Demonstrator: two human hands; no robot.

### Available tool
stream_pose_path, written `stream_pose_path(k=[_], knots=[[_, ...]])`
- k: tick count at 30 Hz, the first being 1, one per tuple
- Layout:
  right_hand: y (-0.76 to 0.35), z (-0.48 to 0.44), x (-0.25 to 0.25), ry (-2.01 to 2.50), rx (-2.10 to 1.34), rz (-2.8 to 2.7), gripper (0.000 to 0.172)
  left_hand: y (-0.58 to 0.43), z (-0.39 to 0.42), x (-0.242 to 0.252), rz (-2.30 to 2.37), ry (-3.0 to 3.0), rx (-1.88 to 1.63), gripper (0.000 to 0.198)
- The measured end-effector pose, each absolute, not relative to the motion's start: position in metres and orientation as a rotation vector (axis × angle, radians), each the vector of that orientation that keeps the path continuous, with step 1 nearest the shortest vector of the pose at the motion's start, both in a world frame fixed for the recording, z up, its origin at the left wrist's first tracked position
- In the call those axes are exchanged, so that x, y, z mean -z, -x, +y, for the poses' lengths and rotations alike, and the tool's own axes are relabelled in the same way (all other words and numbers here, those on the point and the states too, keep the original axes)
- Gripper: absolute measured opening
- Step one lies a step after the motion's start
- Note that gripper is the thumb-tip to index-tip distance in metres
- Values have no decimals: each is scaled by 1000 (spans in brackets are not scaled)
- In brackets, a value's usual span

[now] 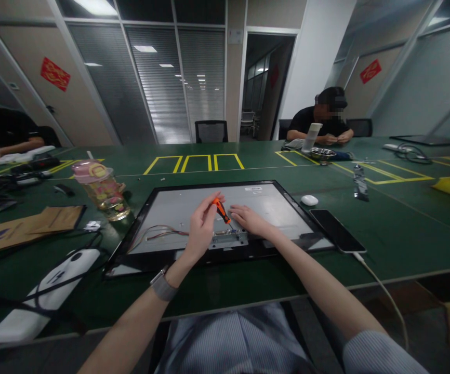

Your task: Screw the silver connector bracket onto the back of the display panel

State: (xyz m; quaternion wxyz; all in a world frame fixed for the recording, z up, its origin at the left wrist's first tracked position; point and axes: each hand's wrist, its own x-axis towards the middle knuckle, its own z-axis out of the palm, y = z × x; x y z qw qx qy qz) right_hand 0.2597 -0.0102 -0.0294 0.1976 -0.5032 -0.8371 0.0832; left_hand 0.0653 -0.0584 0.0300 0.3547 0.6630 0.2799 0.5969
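Observation:
A flat display panel point(166, 208) with a grey metal back and black frame lies in front of me on the table. My left hand point(201, 228) is closed on an orange and black screwdriver point(221, 210), which is tilted with its shaft pointing down to the right. The screwdriver's tip reaches a metal bracket point(225, 239) near the panel's front edge. Fingers stretched out, my right hand point(250, 219) rests on the panel just right of the screwdriver. Thin wires point(158, 231) run from the bracket toward the left. Any screw under the tip is too small to make out.
Left of the panel stand a drink bottle point(102, 192) and a white power strip point(53, 291), with a brown paper envelope point(22, 231) behind. On the right lie a phone point(338, 231) on a cable and a white case point(309, 200). Two people sit across the table.

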Motion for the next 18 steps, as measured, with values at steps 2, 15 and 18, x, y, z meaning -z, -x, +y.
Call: stream_pose_path(k=[2, 15, 18], knots=[[-259, -10, 30, 1402, -236, -2344, 43, -66, -59, -29, 678, -1712, -1495, 34], [-258, -9, 30, 1417, -225, -2342, 40, -66, -66, -30, 713, -1927, -1599, 32], [-258, -10, 28, 1418, -228, -2345, 40, -67, -67, -30, 697, -1933, -1601, 32]])
